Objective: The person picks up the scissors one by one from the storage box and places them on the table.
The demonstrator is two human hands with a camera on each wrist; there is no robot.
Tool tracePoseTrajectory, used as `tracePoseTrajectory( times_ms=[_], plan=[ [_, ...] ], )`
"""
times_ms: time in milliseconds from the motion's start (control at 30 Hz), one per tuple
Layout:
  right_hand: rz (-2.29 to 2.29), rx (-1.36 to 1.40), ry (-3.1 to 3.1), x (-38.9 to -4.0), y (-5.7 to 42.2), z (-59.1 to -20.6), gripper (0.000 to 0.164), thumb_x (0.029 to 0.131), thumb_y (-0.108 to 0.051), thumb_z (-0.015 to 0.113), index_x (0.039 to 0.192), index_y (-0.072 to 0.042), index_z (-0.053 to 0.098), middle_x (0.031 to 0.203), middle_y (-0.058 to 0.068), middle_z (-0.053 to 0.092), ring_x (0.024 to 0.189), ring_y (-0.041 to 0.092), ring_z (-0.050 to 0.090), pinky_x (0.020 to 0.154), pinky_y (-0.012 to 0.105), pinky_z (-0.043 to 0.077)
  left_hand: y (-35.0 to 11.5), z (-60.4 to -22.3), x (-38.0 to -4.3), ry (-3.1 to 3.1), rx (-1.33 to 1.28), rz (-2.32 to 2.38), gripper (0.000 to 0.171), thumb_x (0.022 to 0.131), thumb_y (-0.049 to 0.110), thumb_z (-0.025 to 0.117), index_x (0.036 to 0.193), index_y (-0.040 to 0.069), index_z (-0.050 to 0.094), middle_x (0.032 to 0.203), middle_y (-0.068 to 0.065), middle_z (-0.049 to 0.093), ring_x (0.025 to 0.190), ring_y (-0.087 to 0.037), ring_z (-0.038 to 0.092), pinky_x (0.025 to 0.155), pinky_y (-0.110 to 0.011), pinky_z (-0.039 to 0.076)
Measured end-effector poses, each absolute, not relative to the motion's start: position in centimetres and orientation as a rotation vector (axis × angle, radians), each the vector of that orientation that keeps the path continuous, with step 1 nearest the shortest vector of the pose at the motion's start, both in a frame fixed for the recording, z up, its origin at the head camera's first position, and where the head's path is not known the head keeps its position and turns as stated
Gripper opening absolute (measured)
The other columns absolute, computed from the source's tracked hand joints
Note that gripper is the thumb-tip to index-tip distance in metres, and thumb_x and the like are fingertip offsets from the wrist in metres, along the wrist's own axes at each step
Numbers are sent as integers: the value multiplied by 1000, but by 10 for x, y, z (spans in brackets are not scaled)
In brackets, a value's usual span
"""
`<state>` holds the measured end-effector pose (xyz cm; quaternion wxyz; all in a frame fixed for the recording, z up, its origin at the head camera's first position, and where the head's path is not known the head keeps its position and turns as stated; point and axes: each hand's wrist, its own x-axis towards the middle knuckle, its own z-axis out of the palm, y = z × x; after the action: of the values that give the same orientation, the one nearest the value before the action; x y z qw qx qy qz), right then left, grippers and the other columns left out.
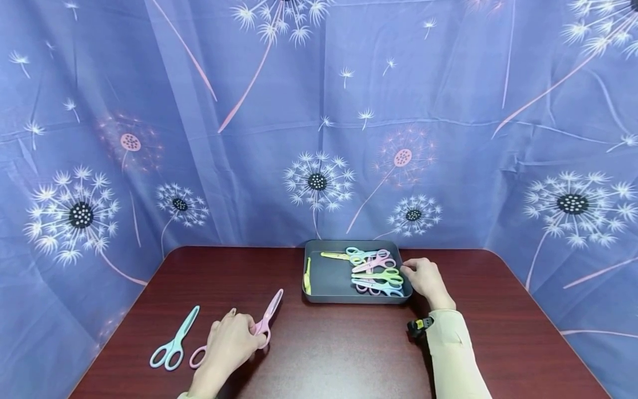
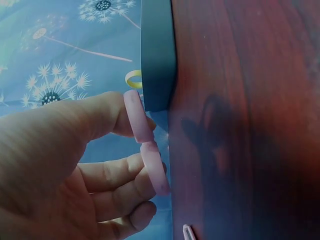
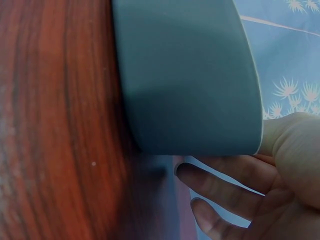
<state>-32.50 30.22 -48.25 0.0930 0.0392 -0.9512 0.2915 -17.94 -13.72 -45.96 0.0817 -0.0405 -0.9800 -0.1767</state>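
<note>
My left hand (image 1: 229, 341) pinches pink scissors (image 1: 271, 310) by the finger loops, their blades pointing toward the back. In the left wrist view both loops (image 2: 134, 117) sit between thumb and fingers, above the table. A second pink pair lies partly hidden beneath that hand, with one loop (image 1: 197, 357) showing. Light blue scissors (image 1: 174, 344) rest on the table further left. My right hand (image 1: 425, 281) holds the right end of the dark grey tray (image 1: 324, 277), its thumb by the rim and fingers against the outer wall (image 3: 195, 100).
Several scissors in pink, green, blue and yellow (image 1: 381, 276) are heaped in the tray's right half. A yellow pair (image 1: 307, 277) stands along its left wall. A patterned blue curtain (image 1: 259, 183) hangs behind the dark red-brown table (image 1: 319, 354).
</note>
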Motion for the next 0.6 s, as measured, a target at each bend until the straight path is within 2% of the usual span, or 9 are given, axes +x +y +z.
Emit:
tracePoseTrajectory(
  times_ms=[100,167,233,400,600],
  plan=[
    [866,115,-2826,-324,302,-482,22,93,-11,63,106,4,71,104,23,69,104,44,60,87,54,46,-138,-462,-174,-2934,-110,-536,26,64,31,75,57,22,51,58,6,52,84,-30,64,72,-50,41],
    [881,114,-2831,-323,301,-482,22,93,-11,63,107,5,71,105,23,69,103,43,61,85,54,47,-138,-464,-171,-2939,-112,-534,27,64,31,75,57,22,51,56,7,49,69,-24,59,69,-48,42],
    [892,115,-2834,-322,300,-482,23,94,-11,63,108,5,71,105,23,69,102,43,61,84,53,48,-139,-466,-167,-2935,-117,-531,27,63,30,75,57,22,51,55,8,48,62,-22,55,66,-47,43],
    [889,125,-2823,-322,299,-483,23,93,-11,64,108,5,71,104,23,69,102,42,62,83,53,48,-140,-470,-162,-2916,-106,-502,28,61,30,76,55,22,50,54,5,49,59,-25,55,59,-46,44],
    [887,121,-2822,-322,300,-480,23,93,-11,64,107,5,71,105,24,68,103,44,61,84,54,48,-140,-473,-160,-2922,-106,-471,30,60,32,76,55,22,48,55,3,49,60,-27,56,59,-47,43]
  ],
)
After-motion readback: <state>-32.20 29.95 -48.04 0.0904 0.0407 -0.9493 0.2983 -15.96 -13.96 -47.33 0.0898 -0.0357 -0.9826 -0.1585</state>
